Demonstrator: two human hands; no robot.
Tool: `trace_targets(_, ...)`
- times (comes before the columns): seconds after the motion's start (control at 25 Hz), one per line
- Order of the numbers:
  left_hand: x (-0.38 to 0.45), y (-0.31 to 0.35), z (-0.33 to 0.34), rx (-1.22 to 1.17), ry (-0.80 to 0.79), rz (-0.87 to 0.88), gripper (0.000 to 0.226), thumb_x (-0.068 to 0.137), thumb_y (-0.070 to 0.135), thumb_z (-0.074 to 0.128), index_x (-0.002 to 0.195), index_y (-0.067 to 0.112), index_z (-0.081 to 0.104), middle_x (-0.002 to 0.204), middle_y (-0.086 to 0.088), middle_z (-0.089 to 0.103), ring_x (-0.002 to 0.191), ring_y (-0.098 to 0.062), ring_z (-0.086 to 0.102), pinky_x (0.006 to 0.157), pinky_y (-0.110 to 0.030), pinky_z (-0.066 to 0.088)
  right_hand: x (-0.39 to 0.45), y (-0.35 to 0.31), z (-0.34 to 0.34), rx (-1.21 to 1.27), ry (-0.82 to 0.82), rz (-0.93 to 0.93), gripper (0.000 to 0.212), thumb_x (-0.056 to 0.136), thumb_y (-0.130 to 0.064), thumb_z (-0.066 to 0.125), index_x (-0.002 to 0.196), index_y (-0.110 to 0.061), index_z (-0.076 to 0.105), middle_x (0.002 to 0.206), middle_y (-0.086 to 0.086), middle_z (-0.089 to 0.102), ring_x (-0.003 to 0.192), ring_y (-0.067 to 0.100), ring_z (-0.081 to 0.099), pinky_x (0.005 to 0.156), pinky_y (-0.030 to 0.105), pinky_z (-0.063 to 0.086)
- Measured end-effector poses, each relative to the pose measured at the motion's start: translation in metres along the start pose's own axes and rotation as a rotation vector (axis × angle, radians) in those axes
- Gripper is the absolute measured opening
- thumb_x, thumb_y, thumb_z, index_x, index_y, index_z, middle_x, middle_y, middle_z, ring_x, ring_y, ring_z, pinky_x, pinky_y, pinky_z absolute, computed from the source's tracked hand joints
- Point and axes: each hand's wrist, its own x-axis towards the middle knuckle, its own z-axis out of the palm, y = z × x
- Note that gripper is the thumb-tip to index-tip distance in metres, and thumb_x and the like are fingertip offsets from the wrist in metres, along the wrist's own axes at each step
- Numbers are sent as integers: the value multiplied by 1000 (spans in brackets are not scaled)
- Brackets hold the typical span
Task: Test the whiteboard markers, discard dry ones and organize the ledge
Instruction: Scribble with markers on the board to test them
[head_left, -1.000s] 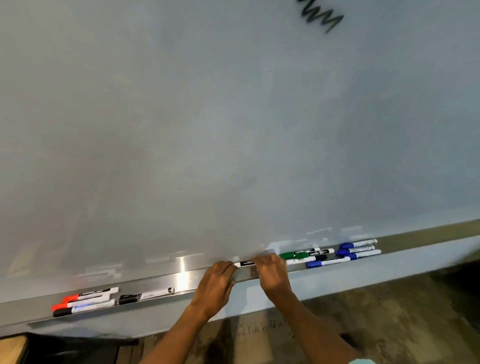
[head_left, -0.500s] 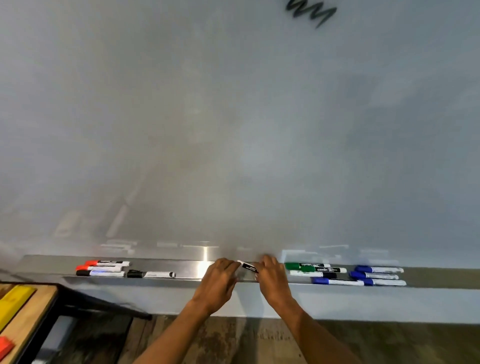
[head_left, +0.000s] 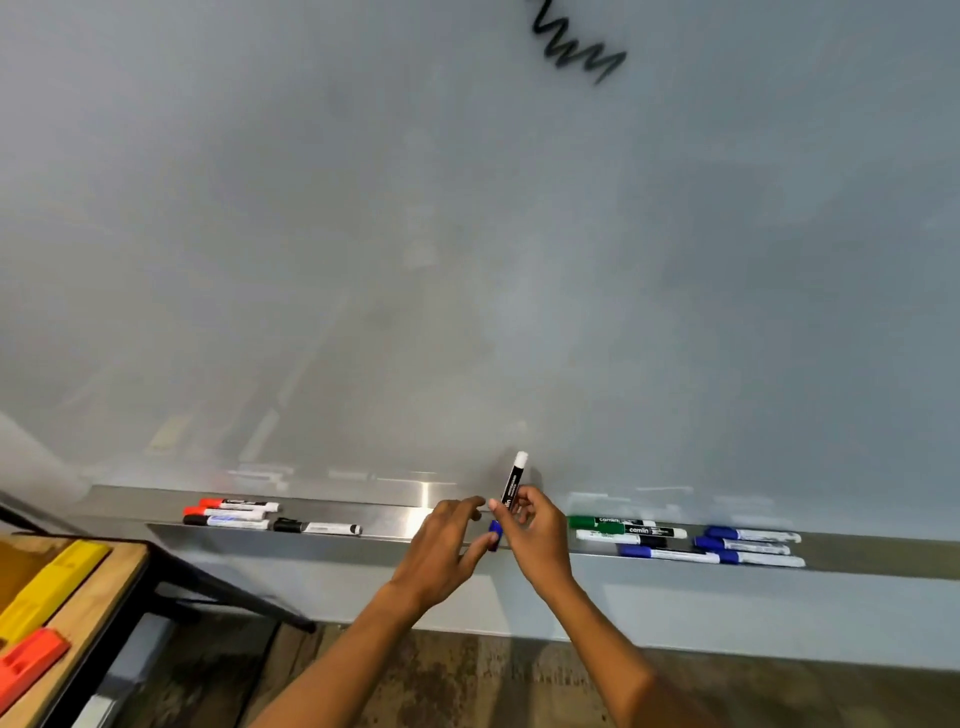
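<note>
- While the right hand (head_left: 537, 535) pinches a marker (head_left: 514, 480) between thumb and curled fingers, the barrel stands nearly upright in front of the whiteboard (head_left: 467, 234), its white end uppermost, above the middle of the ledge (head_left: 405, 514).
- A blue cap (head_left: 495, 534) sits at the marker's lower end, between the two hands; the left hand (head_left: 441, 551) has its fingers extended toward it, fingertips touching or just beside the cap. Whether they grip it, I cannot tell.
- Toward the ledge's left end lie a red marker (head_left: 239, 504), a second red marker (head_left: 223, 513) and a black-capped one (head_left: 226, 522) stacked front to back, with another black marker (head_left: 317, 528) just beside them.
- Right of the hands lie two green markers (head_left: 623, 526), a white-bodied marker (head_left: 621, 539), then several blue markers (head_left: 748, 545) toward the ledge's right end.
- A black squiggle (head_left: 576, 49) marks the whiteboard near its top edge.
- At the lower left stands a wooden table (head_left: 104, 597) carrying a yellow block (head_left: 47, 587) and an orange block (head_left: 28, 660).
</note>
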Motion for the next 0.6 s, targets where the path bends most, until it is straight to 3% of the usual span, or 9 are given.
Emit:
trace_targets(0.12,-7,9,-12,-79,23,30,34,100,46,46,127,26,46,113,4,61,96,-10,53,82,-22,46,-15,-27,11,177,4,50,14,85,-30,75,88,-19,67,80,1,71,75,17,67,67,26,57)
trace_targets(0.24,-18,11,-26,-113,98,88,20,103,33,44,117,21,50,104,3,63,85,-10,53,71,-14,38,-35,-46,22,214,4,60,15,86,-34,74,89,-19,70,82,-3,73,81,14,70,74,26,58)
trace_targets(0.44,-35,8,-46,-41,161,194,25,104,33,34,107,16,53,95,-1,61,81,-18,51,69,-38,47,-62,-76,30,217,55,33,21,93,-33,65,86,-14,71,78,-3,72,73,5,66,68,16,49)
trace_targets(0.6,-45,18,-71,-53,182,259,23,104,36,33,100,18,48,80,1,58,67,-17,47,57,-29,39,-75,-101,31,161,48,-10,24,97,-35,57,84,-16,66,75,-2,68,69,4,60,67,20,47)
